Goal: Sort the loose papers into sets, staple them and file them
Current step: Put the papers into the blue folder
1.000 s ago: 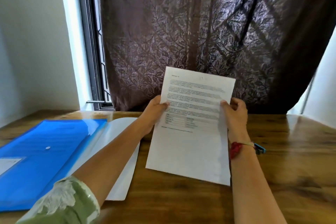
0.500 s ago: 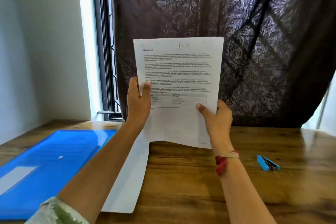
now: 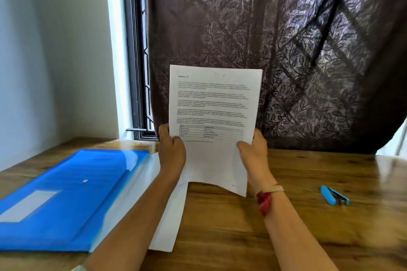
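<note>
Sorting step: L hand & R hand grip the papers by the lower edges, upright over the table; next, prob. square the set, then free R hand for the stapler off right.

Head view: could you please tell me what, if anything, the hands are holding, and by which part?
Both hands hold the printed paper: the left hand grips its left edge, the right hand its right edge, both below the middle.
</note>
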Motion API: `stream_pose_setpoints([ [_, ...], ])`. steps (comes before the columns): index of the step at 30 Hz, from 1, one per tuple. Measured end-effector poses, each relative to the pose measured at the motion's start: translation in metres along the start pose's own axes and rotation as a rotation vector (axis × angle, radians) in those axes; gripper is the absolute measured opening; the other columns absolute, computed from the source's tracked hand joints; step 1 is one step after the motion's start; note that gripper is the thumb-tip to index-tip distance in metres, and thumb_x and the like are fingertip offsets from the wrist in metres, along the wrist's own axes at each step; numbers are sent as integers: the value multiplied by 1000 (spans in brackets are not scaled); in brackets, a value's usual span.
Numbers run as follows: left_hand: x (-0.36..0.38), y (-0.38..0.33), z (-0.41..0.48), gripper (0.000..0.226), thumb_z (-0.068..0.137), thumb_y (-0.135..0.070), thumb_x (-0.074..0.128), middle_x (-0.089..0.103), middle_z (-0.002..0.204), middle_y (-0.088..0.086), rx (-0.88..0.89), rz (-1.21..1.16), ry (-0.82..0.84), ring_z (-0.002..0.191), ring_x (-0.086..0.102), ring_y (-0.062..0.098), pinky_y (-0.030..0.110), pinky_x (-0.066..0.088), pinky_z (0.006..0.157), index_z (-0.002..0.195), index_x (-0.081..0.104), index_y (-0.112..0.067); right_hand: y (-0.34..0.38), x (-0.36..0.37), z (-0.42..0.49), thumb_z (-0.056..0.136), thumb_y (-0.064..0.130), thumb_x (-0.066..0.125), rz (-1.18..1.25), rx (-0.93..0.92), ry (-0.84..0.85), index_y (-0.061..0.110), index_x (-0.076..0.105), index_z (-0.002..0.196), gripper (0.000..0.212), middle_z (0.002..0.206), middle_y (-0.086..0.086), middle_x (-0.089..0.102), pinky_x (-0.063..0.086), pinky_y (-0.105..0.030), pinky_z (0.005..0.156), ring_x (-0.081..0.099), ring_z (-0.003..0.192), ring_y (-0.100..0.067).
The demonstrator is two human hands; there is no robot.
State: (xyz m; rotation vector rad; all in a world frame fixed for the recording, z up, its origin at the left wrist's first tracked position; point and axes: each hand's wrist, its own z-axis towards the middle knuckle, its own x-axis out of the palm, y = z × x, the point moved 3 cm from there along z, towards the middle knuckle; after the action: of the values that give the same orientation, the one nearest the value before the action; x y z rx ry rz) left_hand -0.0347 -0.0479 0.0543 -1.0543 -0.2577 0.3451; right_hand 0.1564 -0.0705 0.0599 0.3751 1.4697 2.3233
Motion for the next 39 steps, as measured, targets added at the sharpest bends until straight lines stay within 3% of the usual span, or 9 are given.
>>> stream_pose_setpoints([
  [7, 8, 22, -11, 32, 100, -4, 35, 54, 127, 8, -52, 133, 146, 107, 50, 17, 23, 42, 86, 130, 43, -11, -18, 4, -8, 89, -7, 47, -69, 117, 43, 16, 58, 113, 35, 101, 1, 61, 44, -16, 61, 58, 97, -19],
  [13, 7, 24, -10, 35, 102, -7, 33, 53, 132, 9, -68, 75, 147, 115, 52, 22, 34, 48, 99, 136, 40, -12, -8, 6, -9, 93, 3, 50, 5, 76, 90, 17, 50, 128, 38, 116, -1, 61, 49, -27, 85, 58, 104, -16],
  [16, 7, 14, -16, 22, 102, -8, 34, 54, 122, 7, -77, 79, 188, 105, 52, 17, 26, 46, 86, 121, 43, -15, -5, 5, -13, 101, 11, 41, -130, 22, 167, 18, 45, 135, 35, 126, -1, 57, 45, -39, 101, 54, 115, -18],
  [19, -1, -1, -12, 15, 103, -22, 36, 53, 114, 2, -115, 101, 261, 107, 53, 18, 27, 44, 84, 116, 43, -19, 10, -1, -11, 102, 10, 37, -269, -88, 150, 13, 48, 132, 33, 121, -2, 57, 45, -34, 95, 53, 110, -17],
  [22, -24, -4, 14, 40, 102, -42, 36, 55, 122, 5, -208, 149, 390, 113, 54, 24, 41, 44, 100, 127, 48, -13, 28, -12, -8, 100, 4, 38, -204, -94, 123, 12, 54, 124, 30, 115, -2, 59, 44, -30, 89, 55, 104, -17],
  [29, -137, 57, 63, 63, 88, -58, 54, 58, 130, 17, -171, 1187, 363, 119, 53, 34, 38, 40, 96, 121, 59, -4, -3, 2, -9, 98, -1, 44, 2, 427, 325, 11, 57, 114, 24, 107, -11, 62, 48, -35, 72, 59, 91, -27],
  [34, -157, 90, 49, 93, 70, -74, 63, 47, 142, 4, -307, 1286, 449, 131, 43, 25, 39, 37, 104, 140, 41, -17, -40, 2, -12, 93, 4, 53, -152, 547, 615, 4, 57, 124, 31, 96, -12, 72, 54, -26, 50, 70, 69, -24],
  [37, -153, 88, 51, 81, 75, -70, 61, 51, 138, 4, -219, 1351, 465, 126, 47, 25, 35, 38, 99, 136, 46, -18, -47, 0, -11, 57, 62, 80, -378, 422, 777, 19, 62, 117, 76, 97, 2, 74, 52, -22, 60, 71, 74, -13],
  [39, -152, 86, 52, 66, 80, -59, 61, 55, 133, 5, -158, 1366, 459, 122, 50, 26, 32, 40, 93, 129, 52, -17, -57, -1, -5, 21, 71, 85, -371, 390, 881, 23, 63, 115, 108, 105, -1, 73, 53, -21, 63, 71, 80, -16],
])
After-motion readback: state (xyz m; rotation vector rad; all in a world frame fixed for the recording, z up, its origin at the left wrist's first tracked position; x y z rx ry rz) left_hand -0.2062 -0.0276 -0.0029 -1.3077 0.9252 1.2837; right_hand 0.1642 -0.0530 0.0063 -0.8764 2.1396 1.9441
